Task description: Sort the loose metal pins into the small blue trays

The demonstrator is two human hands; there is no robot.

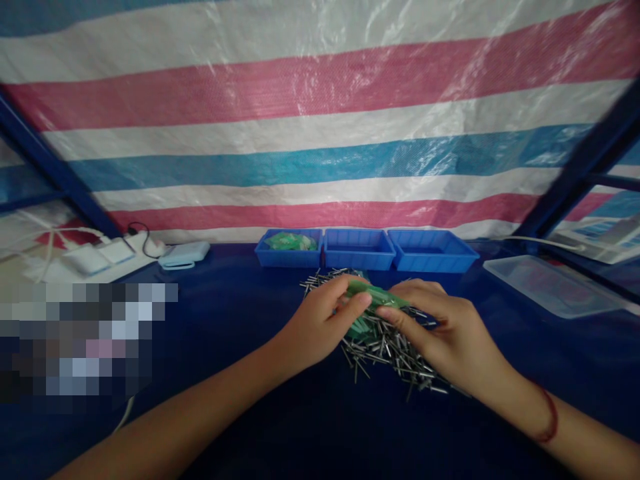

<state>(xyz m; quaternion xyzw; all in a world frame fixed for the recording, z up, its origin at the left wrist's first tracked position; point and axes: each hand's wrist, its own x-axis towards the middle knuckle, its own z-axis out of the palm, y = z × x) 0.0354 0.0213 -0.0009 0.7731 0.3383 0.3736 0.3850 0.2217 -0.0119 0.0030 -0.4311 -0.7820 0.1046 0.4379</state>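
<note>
Between my two hands is a small green plastic bag [383, 297], held just above a heap of thin metal rods [395, 350]. My left hand [327, 313] pinches the bag's left end between thumb and fingers. At its right end, my right hand [445, 323] grips with thumb below and fingers above. Whether anything is inside the bag, I cannot tell. More green plastic [363, 328] lies on the rods beneath my hands, partly hidden by them.
Three blue bins stand in a row behind the heap; the left bin [289, 261] holds green bags. A translucent plastic lid [550, 287] lies at the right. Further left are a power strip [113, 257] with plugs and a light-blue device [185, 253]. A striped sheet [320, 147] hangs behind.
</note>
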